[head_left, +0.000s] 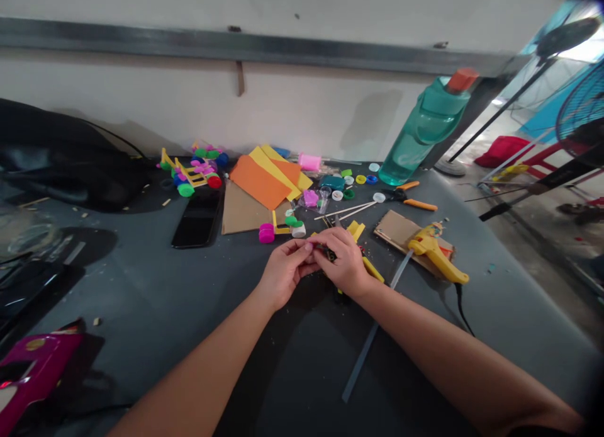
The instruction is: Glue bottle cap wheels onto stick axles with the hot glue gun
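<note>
My left hand (pixel 286 270) and my right hand (pixel 340 261) meet at the middle of the dark table, fingertips pinched together. A small pinkish bit shows between the fingertips; the rest of what they hold is hidden. Just beyond them is a small assembly with a magenta wheel (pixel 267 233), green pieces (pixel 292 221) and a white wheel (pixel 298 229). Yellow-handled pliers (pixel 372 269) lie partly under my right hand. To the right, a yellow glue gun (pixel 431 248) with a long clear glue stick (pixel 361 361) rests on a cardboard piece (pixel 396 229).
Behind are orange sheets (pixel 259 180), a black phone (pixel 197 220), colourful wheeled models (pixel 189 175), bottle caps (pixel 360 179) and orange-handled pliers (pixel 419 204). A teal bottle (pixel 422 131) stands back right. A magenta tool (pixel 42 361) lies front left, a black bag (pixel 61 153) back left.
</note>
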{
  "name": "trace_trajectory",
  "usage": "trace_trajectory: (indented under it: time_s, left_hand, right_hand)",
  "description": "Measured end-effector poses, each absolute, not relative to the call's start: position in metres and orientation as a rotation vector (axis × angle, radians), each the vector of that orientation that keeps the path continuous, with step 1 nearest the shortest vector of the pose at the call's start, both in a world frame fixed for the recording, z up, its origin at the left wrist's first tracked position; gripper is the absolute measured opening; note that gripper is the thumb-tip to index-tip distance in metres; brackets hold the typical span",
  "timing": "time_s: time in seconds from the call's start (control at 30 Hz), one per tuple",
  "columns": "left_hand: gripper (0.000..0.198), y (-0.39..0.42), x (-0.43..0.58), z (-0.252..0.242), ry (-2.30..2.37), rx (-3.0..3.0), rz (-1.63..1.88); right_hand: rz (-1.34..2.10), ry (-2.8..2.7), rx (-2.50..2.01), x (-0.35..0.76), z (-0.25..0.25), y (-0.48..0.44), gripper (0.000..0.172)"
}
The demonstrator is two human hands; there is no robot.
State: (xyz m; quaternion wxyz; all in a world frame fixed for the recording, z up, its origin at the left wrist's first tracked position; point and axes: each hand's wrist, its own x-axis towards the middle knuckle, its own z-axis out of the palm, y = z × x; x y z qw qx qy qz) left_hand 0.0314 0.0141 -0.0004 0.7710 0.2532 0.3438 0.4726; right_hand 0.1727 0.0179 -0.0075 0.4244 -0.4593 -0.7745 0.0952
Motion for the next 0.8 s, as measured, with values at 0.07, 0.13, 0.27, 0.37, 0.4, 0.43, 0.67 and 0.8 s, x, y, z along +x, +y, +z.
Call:
trace_trajectory:
  time_s: [0.07,0.13,0.27,0.37,0.4,0.43,0.67,0.8]
  left_hand:
    - [0.014,0.0145,0.031,0.0004,0.758,0.541,1.028]
    - [0.013,0.015,0.0302,0.001,0.762,0.534,1.028]
    - [0.01,0.0157,0.0273,0.0021,0.72,0.544,0.993]
    - [0.01,0.016,0.025,0.0026,0.675,0.54,0.963]
    - [0.009,0.016,0.0246,0.0027,0.671,0.541,0.96]
    - [0.009,0.0161,0.0243,0.0026,0.672,0.543,0.96]
    - [0.01,0.0162,0.0248,0.0004,0.701,0.546,0.97]
    - [0.011,0.0164,0.0247,-0.0006,0.7,0.556,0.971]
  right_hand:
    - [0.247,-1.929,-1.141,0.1724,-0.0088,0.0185,0.023]
    - [0.235,-1.93,-1.153,0.1724,-0.0095,0.019,0.025]
    - [0.199,-1.938,-1.173,0.1731,-0.0099,0.0195,0.02]
    - [0.188,-1.934,-1.153,0.1732,-0.0099,0.0192,0.017]
    - [0.188,-1.936,-1.143,0.1731,-0.01,0.0191,0.017]
    - [0.189,-1.94,-1.131,0.173,-0.01,0.0189,0.018]
    - [0.189,-1.949,-1.109,0.1727,-0.0106,0.0174,0.021]
    - [0.182,-1.952,-1.092,0.1728,-0.0114,0.0184,0.02]
